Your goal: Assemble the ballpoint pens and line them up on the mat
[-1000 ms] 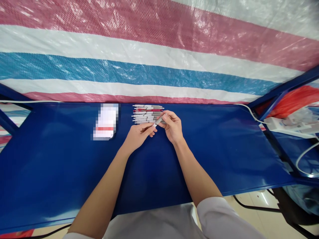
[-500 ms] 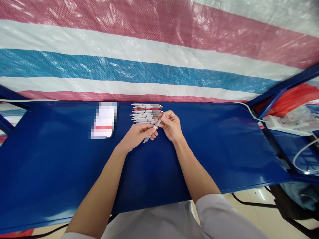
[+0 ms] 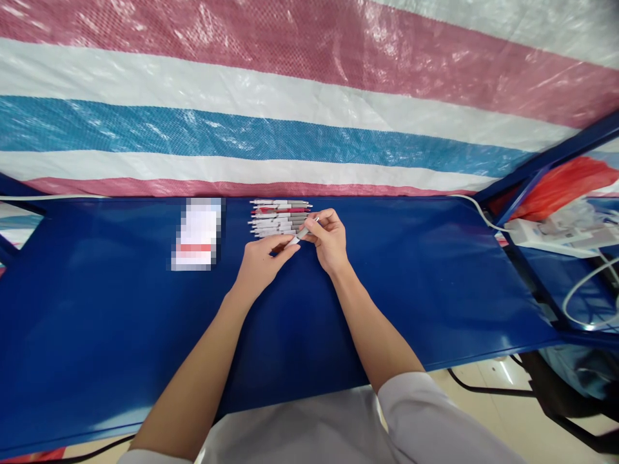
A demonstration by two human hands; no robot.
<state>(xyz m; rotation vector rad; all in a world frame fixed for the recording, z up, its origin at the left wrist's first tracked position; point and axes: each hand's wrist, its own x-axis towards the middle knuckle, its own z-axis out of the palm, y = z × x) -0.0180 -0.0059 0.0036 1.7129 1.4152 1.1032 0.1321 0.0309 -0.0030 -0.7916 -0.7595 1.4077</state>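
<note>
Both my hands are closed on one pen (image 3: 302,234), white with a grey grip and a silvery tip pointing up to the right. My left hand (image 3: 264,261) pinches its white barrel between thumb and fingers and hides its rear end. The fingers of my right hand (image 3: 329,240) hold the grey grip near the tip. Just beyond my hands, a row of several pens (image 3: 273,222) lies side by side on the blue table (image 3: 411,277). Most are white and grey, and one has red on it. My hands cover the nearest ends of the row.
A blurred-out flat white object (image 3: 198,235) lies on the table to the left. Behind the table hangs a striped plastic sheet (image 3: 290,138). At the right, a side shelf holds a white box (image 3: 546,237), a red plastic bag (image 3: 563,187) and a white cable (image 3: 568,299).
My left hand has turned and closed further round the pen, so its rear end, visible before, is now hidden. The right hand still grips near the tip. The view has shifted slightly.
</note>
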